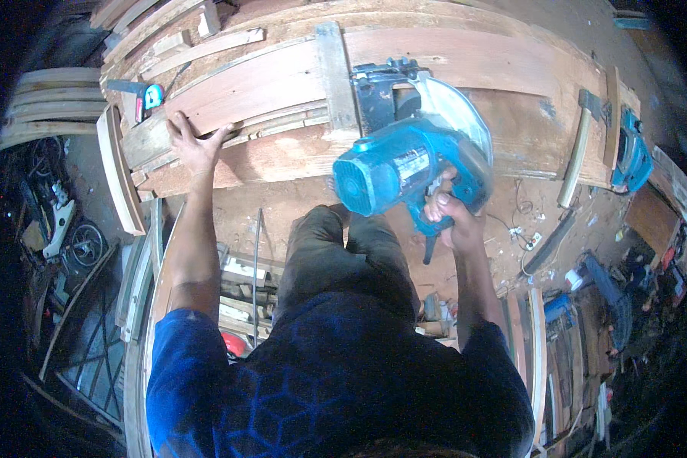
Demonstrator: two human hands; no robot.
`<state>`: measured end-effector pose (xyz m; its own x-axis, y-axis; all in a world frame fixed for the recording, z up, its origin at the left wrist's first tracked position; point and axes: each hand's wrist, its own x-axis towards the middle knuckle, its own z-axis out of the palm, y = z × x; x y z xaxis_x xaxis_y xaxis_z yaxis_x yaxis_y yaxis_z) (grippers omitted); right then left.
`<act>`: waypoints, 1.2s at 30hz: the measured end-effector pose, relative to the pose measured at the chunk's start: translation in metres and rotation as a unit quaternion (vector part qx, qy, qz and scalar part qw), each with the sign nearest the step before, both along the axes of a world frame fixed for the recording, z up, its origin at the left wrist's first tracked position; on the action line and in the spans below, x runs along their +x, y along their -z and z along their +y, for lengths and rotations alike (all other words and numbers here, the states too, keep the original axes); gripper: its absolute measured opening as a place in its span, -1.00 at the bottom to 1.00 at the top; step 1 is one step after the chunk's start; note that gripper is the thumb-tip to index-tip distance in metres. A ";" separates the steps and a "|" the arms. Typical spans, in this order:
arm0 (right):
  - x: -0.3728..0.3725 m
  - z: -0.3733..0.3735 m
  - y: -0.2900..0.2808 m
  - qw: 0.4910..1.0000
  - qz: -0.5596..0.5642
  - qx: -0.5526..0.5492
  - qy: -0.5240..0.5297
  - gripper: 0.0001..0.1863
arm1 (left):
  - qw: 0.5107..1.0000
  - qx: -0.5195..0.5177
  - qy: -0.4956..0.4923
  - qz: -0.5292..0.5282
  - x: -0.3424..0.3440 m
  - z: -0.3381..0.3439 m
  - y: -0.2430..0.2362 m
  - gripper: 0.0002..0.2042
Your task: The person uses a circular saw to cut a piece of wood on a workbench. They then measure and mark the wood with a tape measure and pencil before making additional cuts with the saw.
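Note:
My right hand is closed around the rear handle of a teal circular saw. The saw's dark base lies over a long pinkish board on the workbench, right beside a short grey-brown plank set crosswise. Part of the board is hidden under the saw, and I cannot tell whether the blade touches it. My left hand has its fingers spread at the bench's left end, by some narrow wood strips. A tape measure sits just beyond it.
A hammer lies at the bench's right end, near another teal power tool. Offcuts cover the far left of the bench. Timber stands at my left, with a wheeled machine beyond. A cable trails over the floor.

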<state>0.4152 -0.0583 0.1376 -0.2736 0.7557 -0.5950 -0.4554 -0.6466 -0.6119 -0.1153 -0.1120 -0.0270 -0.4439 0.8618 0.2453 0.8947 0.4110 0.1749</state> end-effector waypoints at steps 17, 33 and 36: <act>-0.003 0.003 0.003 1.000 -0.017 0.013 0.012 -0.60 | 0.989 0.007 0.137 0.048 0.010 0.018 -0.025 0.18; 0.001 0.002 0.007 1.000 0.000 0.016 -0.013 -0.66 | 0.933 -0.079 0.350 -0.001 0.141 0.143 -0.047 0.07; -0.001 0.003 0.004 1.000 -0.001 0.016 -0.013 -0.66 | 0.934 -0.083 0.346 0.012 0.142 0.142 -0.047 0.07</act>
<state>0.4144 -0.0550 0.1338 -0.2916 0.7668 -0.5718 -0.4374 -0.6385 -0.6332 0.0268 0.0297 0.0201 0.2378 0.9676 0.0851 0.9593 -0.2477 0.1357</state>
